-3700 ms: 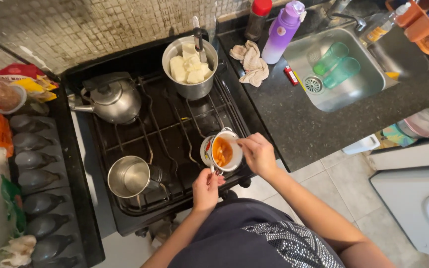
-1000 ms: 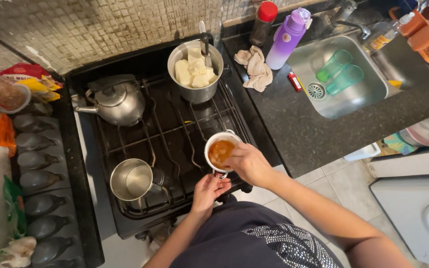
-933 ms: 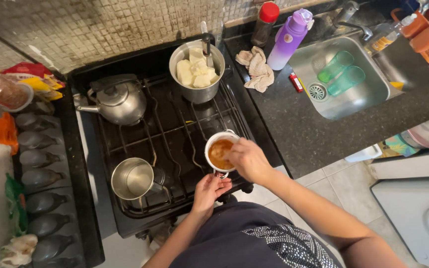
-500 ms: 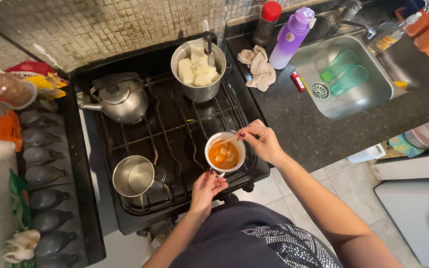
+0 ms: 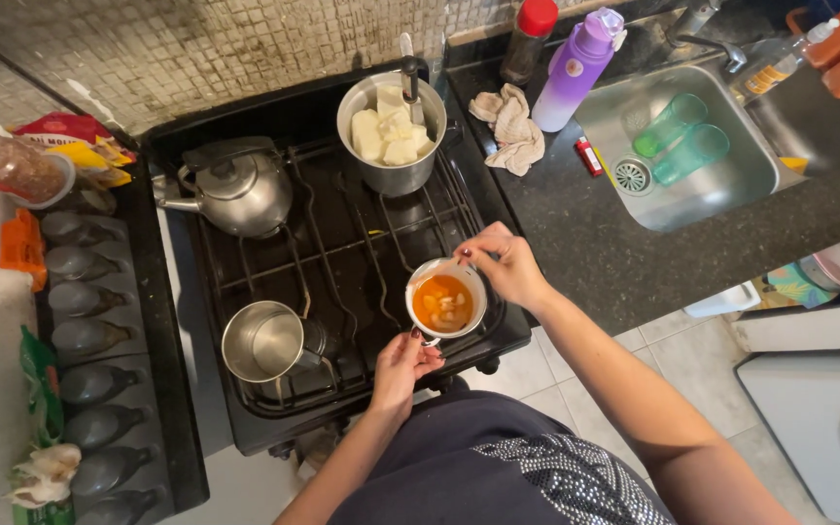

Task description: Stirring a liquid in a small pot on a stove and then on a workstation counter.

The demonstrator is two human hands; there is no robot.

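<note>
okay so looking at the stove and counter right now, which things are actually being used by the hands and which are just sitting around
In use:
white mug of orange liquid with pale pieces
left hand, at the mug's handle
right hand, holding a utensil at the mug's rim

Just sitting about:
kettle
steel cup
pot of pale chunks
crumpled cloth
purple bottle
green glasses in the sink

bright, even overhead light | soft shadows | sharp focus | slight wide-angle edge distortion

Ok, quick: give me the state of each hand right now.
Left hand: closed on the handle of the white mug.
Right hand: pinching a spoon in the mug.
</note>
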